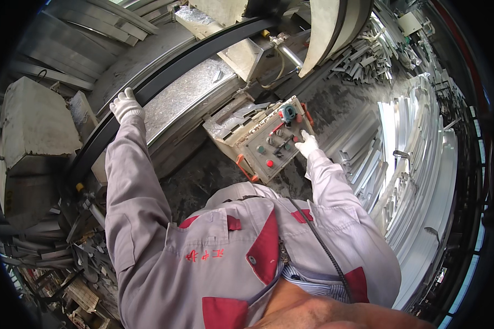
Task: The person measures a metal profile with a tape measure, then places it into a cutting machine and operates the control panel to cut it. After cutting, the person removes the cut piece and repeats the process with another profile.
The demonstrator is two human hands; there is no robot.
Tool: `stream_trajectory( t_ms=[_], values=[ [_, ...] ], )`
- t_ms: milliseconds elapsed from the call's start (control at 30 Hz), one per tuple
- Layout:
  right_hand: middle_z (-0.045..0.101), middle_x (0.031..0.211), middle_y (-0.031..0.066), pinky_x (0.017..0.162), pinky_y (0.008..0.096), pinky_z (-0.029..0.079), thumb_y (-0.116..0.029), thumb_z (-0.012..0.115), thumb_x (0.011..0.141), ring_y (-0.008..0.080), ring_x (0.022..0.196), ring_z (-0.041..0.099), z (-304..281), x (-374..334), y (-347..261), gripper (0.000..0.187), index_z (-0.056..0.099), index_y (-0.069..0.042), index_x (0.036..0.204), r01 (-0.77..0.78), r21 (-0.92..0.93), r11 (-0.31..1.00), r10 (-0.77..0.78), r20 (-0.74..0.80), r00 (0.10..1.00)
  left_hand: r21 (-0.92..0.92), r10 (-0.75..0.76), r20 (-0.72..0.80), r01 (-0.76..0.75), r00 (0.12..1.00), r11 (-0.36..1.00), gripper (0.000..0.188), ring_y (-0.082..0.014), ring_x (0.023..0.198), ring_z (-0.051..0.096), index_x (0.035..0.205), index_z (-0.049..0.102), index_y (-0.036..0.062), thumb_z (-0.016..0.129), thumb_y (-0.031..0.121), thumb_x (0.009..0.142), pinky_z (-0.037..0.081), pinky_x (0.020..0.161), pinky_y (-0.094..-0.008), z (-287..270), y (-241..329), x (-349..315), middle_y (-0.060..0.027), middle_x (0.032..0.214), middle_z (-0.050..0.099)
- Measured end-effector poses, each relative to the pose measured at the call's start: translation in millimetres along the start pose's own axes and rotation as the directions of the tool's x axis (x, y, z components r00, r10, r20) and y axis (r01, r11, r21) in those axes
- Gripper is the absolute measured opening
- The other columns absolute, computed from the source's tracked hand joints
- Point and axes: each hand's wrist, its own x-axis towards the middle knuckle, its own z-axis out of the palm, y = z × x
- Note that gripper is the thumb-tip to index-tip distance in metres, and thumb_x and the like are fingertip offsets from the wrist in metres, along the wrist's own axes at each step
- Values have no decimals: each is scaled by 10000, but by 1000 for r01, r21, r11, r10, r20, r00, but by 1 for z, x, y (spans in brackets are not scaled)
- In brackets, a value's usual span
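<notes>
A long dark grey metal profile (187,59) lies along the machine bed (177,101), running from the upper middle to the lower left. My left hand (128,105), in a white glove, is closed over the profile with its fingers across the far side. My right hand (307,145), also gloved in white, is at the right edge of a control panel (263,159) with red and green buttons. Its thumb and a finger stand apart, close to a red button (296,139); contact cannot be made out. A blue-grey round device (287,113) sits at the panel's far end.
Pale machine housings (33,126) stand at the left and a curved guard (329,33) at the top. Long silver profiles (417,181) are stacked at my right, with a heap of offcuts (370,57) beyond. More scrap pieces (93,260) lie lower left.
</notes>
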Motion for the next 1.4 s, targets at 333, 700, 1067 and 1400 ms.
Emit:
stream_trajectory(
  t_ms=[333,700,1067,1400],
  values=[
    [562,1636,285,1286,457,472,-293,890,896,438,1519,572,4,5,10,960,478,-157,1753,15,7,1000,-16,25,1000,13,-3,-47,4,999,1000,483,-311,1424,626,1522,584,236,698,201,1055,399,1234,-510,19,-3,12,-109,1511,655],
    [622,1580,270,1239,447,501,-249,896,898,410,1467,622,1,-5,-3,931,507,-112,1733,-17,-18,1000,16,-18,1000,13,1,-22,-1,1000,1000,330,-323,1420,628,1505,624,203,481,263,1215,435,1228,-502,19,-2,12,-115,1512,660],
    [637,1549,276,1207,454,527,-252,890,900,424,1424,648,5,-4,2,918,514,-128,1729,27,-26,999,-28,-46,999,25,6,18,-7,1000,1000,509,-329,1441,612,1564,529,185,695,233,1085,417,1256,-497,18,-2,14,-131,1508,645],
    [514,1641,307,1286,470,483,-253,830,899,459,1518,551,5,-2,-1,966,428,-190,1775,-46,-2,999,47,31,998,43,16,34,-17,999,999,538,-322,1434,615,1629,515,177,653,265,1118,420,1247,-494,9,-1,9,-117,1534,645]
  ],
)
